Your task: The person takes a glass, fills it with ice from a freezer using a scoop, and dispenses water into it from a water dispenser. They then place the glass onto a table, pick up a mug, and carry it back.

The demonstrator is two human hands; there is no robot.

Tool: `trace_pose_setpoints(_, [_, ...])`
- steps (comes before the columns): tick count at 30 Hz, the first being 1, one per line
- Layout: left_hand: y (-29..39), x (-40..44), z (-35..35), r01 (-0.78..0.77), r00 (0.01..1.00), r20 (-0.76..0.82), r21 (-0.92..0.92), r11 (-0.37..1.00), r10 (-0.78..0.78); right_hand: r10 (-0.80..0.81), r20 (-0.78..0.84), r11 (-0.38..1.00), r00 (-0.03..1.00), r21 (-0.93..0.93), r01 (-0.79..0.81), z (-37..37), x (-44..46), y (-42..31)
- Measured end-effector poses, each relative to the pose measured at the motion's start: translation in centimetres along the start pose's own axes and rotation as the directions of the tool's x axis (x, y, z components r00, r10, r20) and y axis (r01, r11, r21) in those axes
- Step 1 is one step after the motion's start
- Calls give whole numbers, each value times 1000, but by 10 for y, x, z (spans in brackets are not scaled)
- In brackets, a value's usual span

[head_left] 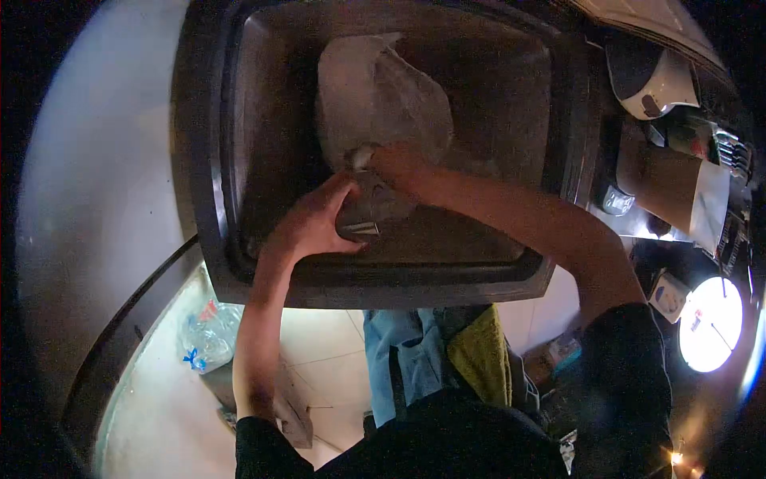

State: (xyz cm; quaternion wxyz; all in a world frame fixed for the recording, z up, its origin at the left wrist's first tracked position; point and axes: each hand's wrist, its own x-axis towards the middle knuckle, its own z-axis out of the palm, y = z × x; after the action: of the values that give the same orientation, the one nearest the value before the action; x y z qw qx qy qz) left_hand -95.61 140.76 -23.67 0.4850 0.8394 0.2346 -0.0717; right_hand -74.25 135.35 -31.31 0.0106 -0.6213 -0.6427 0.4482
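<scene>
A pale, crumpled bag or cloth (383, 96) lies in a dark, rectangular basin (487, 72). Near its lower end, my right hand (395, 166) is closed, its fingers by a small pale round thing (361, 156); what it grips is too dim to tell. My left hand (319, 219) curves in a C shape round the side of a dim greyish object (379, 199) below the right hand. By the left thumb shows a short shiny metallic piece (363, 229).
A pale surface (104, 160) borders the basin at left. On the right are a cardboard box (674, 188), a small jar (617, 201) and a bright round lamp (710, 325). Clear plastic bottles (211, 335), blue cloth (407, 351) and a yellow-green towel (483, 355) are below.
</scene>
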Motion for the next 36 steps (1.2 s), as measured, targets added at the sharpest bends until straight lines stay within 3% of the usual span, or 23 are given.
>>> trace_pose_setpoints(2, [-4, -1, 2, -7, 1000, -11, 8, 1000, 7, -110, 123, 969, 986, -208, 134, -23, -1, 13])
trace_pose_setpoints(4, [-4, -3, 5, 5, 999, -45, 21, 1000, -4, -89, 179, 932, 980, -332, 145, -49, -17, 9])
trace_pose_setpoints(7, [1, -1, 2, 31, 1000, 3, 6, 1000, -31, 82, 29, 903, 996, -425, -62, -48, -30, 9])
trace_pose_setpoints(10, [7, 0, -3, 15, 1000, -6, 21, 1000, -15, 15, -80, 889, 997, -456, -50, 18, 18, 38])
trace_pose_setpoints(11, [8, -2, -2, 35, 999, -9, 15, 999, -35, -46, -54, 893, 997, -451, 16, 24, 32, 31])
trace_pose_setpoints(13, [9, 2, -1, 60, 998, -14, 10, 998, -60, -226, -162, 889, 960, -437, 135, 24, 35, 30])
trace_pose_setpoints(15, [4, 3, 1, 62, 998, -33, 16, 998, -61, -253, -143, 928, 957, -316, 198, 6, 35, 28])
trace_pose_setpoints(18, [-2, -3, 1, 66, 997, -48, -1, 998, -66, -111, -19, 994, 994, 14, 111, -54, 6, 11])
trace_pose_setpoints(22, [9, 0, -5, 36, 997, -67, 12, 999, -36, 49, -76, 989, 996, 141, -38, -88, -54, -11])
trace_pose_setpoints(24, [10, 0, -5, 96, 995, 9, 9, 995, -96, 144, -102, 981, 984, 143, -129, -61, -64, -11])
trace_pose_setpoints(26, [4, -1, -2, 95, 995, 20, 38, 995, -96, 230, -39, 952, 972, -198, -234, -36, -61, -23])
trace_pose_setpoints(28, [-2, 1, 4, 23, 999, -35, 86, 996, -20, 214, 10, 895, 977, -402, -192, -32, -68, -25])
trace_pose_setpoints(30, [-1, 2, 2, 28, 998, -56, 65, 997, -25, 218, 61, 918, 974, -351, -184, -47, -69, -12])
trace_pose_setpoints(31, [1, 2, 2, 34, 997, -64, 52, 998, -31, 256, 96, 946, 962, -228, -229, -64, -69, 4])
trace_pose_setpoints(36, [6, 0, 2, 102, 992, -73, -18, 995, -103, 207, -26, 939, 978, -276, -206, -65, -72, 8])
